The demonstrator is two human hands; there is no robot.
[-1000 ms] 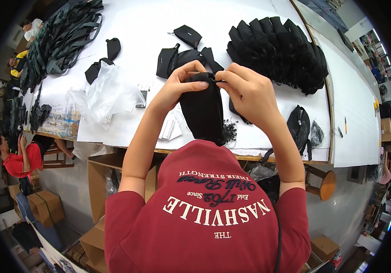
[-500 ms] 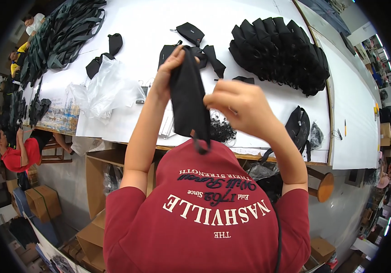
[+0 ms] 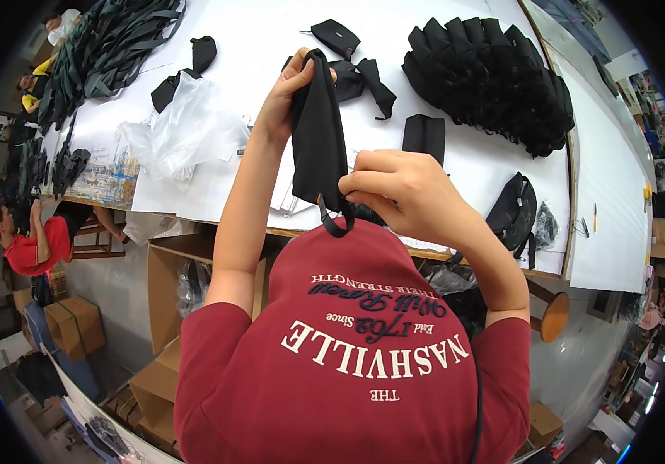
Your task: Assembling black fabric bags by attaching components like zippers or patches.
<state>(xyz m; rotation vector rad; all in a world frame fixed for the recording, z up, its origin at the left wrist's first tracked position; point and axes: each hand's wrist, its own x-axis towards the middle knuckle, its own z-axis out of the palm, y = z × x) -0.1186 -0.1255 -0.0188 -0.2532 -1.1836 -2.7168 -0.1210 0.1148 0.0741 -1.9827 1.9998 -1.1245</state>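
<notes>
A long black fabric pouch (image 3: 318, 139) hangs upright in front of my chest, with a loop strap and a small orange-brown tag at its lower end. My left hand (image 3: 280, 99) grips its upper end, thumb in front. At the pouch's lower right edge, the fingers of my right hand (image 3: 410, 185) are pinched together; whether they hold a zipper pull or just the fabric is hidden. Beyond the left hand lie several loose black pouches (image 3: 335, 39) on the white table. Another black pouch (image 3: 424, 138) lies behind my right hand.
A large row of stacked black pouches (image 3: 487, 81) fills the table's back right. Clear plastic bags (image 3: 185, 127) and a heap of dark straps (image 3: 112, 50) lie to the left. A black bag (image 3: 512, 213) sits near the right front edge. A person in red (image 3: 35, 243) sits at far left.
My right hand has slid down the pouch's edge toward the strap end. The left hand keeps its hold at the top. The view has shifted slightly, uncovering more of the pouch behind my right hand.
</notes>
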